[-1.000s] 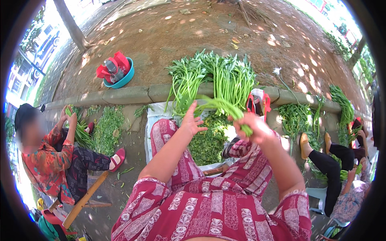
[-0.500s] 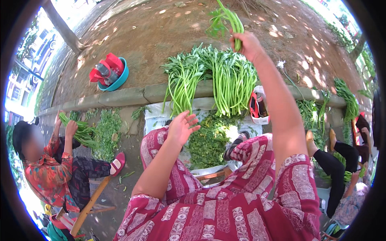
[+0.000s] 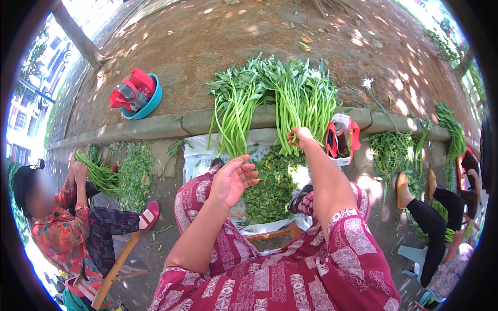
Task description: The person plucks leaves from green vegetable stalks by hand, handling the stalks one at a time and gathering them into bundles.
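Observation:
My right hand is at the lower ends of a row of long-stemmed greens that look like water spinach, its fingers closed round some of the stems. A second bunch of water spinach lies beside it, leaves pointing away from me and pale stems toward me. My left hand is held palm up over my lap, fingers apart and holding nothing. A heap of loose leaves lies on a pale plastic sheet between my feet.
A stone kerb runs behind the sheet. Beyond it stands a teal basin with red bags and a bottle. A red-and-white bag with a bottle stands right of the greens. People sit on both sides; the left person handles greens.
My right hand has come down and toward me from high above the soil, where it held up a few stems, to the near stem ends. My left hand stays open, slightly shifted.

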Motion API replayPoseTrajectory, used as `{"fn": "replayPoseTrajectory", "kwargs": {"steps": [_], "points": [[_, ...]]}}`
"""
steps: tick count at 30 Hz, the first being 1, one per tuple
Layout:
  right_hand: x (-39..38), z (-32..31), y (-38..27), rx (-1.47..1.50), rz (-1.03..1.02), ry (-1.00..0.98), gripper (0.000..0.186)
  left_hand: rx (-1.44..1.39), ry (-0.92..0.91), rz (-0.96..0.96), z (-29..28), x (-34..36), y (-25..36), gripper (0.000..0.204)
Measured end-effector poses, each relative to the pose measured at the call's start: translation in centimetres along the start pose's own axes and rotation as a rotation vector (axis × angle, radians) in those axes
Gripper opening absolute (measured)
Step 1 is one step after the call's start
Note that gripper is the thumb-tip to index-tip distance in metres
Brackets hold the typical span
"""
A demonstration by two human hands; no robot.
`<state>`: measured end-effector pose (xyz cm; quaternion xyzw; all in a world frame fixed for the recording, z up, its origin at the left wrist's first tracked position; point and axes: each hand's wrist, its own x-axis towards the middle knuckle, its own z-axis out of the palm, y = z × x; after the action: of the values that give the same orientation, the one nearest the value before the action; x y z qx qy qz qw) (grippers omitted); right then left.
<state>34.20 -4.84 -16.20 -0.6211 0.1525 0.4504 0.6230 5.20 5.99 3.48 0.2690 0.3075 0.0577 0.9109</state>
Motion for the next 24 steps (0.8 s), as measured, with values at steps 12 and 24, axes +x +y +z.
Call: {"fn": "replayPoseTrajectory", "kwargs": {"steps": [12,24], "points": [[0.5,0.4,2.5,0.022,-0.061,0.234,0.015,0.001,-0.056,0.015,-0.3,-0.1,-0.1,0.027],[-0.3,-1.2,1.3,-0.837,-0.114,0.408,0.029,0.031,-0.019,0.054,-0.6,-0.1,0.5,0.026]]}}
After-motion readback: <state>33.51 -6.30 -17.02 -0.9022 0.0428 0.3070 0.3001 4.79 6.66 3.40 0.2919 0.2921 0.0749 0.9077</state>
